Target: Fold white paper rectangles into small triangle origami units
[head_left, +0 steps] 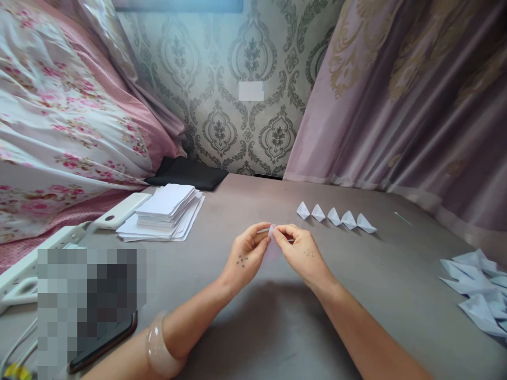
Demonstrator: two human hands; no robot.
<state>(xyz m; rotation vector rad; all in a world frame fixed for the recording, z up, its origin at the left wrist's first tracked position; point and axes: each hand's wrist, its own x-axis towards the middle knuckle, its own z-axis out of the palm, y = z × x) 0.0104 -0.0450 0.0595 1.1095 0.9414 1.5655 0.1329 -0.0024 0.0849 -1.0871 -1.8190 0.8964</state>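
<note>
Pinching a small white paper (271,230) between the thumb and fingers of the left hand (247,252) and, just beside, between the thumb and fingers of the right hand (301,249). Gripping the same piece with both, fingertips almost meeting. Holding it over the middle of the worktop (396,274), well in from the left and right edges. Hiding most of it behind the fingers, so not revealing its full shape or the exact fold.

Probably working a small crease. For a good result, likely needing light, even pressure from both thumbs, matching edge to edge before flattening anything. Seemingly gaining most from steadying with the left hand while shaping with the right, rather than pulling with both at once. Risking a torn or skewed tip by tugging hard on so small a piece. Best pressing each crease from its middle outward, and checking both sides for evenness.

Working nearer to the near edge than a row of five folded pieces (334,216), lined up to the right toward the far edge. Working well apart, too, from a heap of folded pieces (481,311) at the right edge and from a stack (166,201) of white sheets toward the far left corner. Also having a white case (122,210) just beside that stack, and a power strip (71,237) along the left edge. Wearing a pale bangle (156,340) on the left.
</note>
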